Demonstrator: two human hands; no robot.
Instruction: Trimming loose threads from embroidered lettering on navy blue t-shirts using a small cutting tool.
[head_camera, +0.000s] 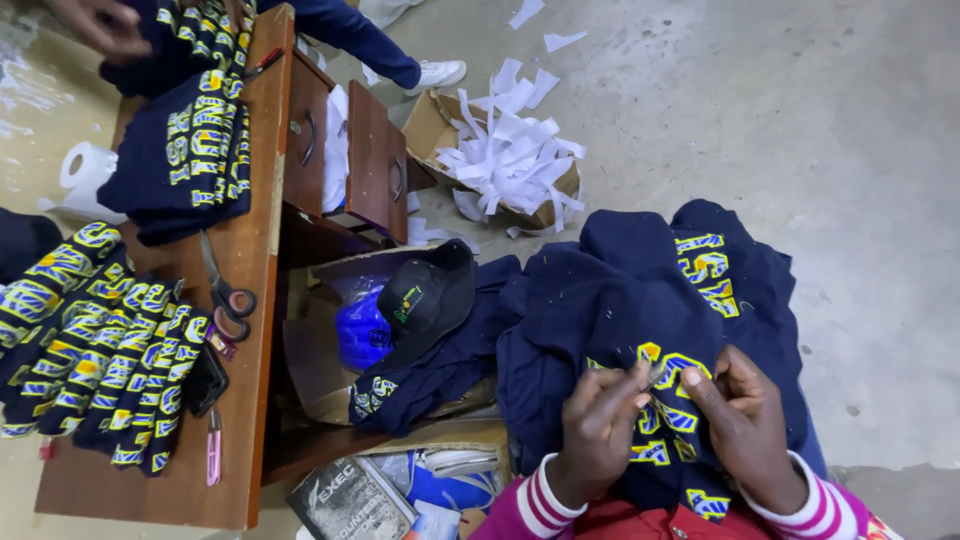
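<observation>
A navy garment (620, 310) with yellow and blue appliqué letters lies bunched over my lap. My left hand (598, 430) pinches the fabric by the lettering, fingers closed on it. My right hand (745, 425) grips the same garment just to the right, with a small thin tool that I cannot make out between the fingertips. Both hands meet over the yellow letters (672, 372). Pink-and-white striped cuffs show at both wrists.
A wooden desk (255, 250) at the left carries stacks of navy lettered garments (100, 340), scissors (228, 295), a pink clipper (213, 445) and a paper roll (85, 172). Its drawers (375, 155) stand open. A black cap (430, 295), a box of white paper strips (510, 150), and another person's hand (100, 22) are nearby.
</observation>
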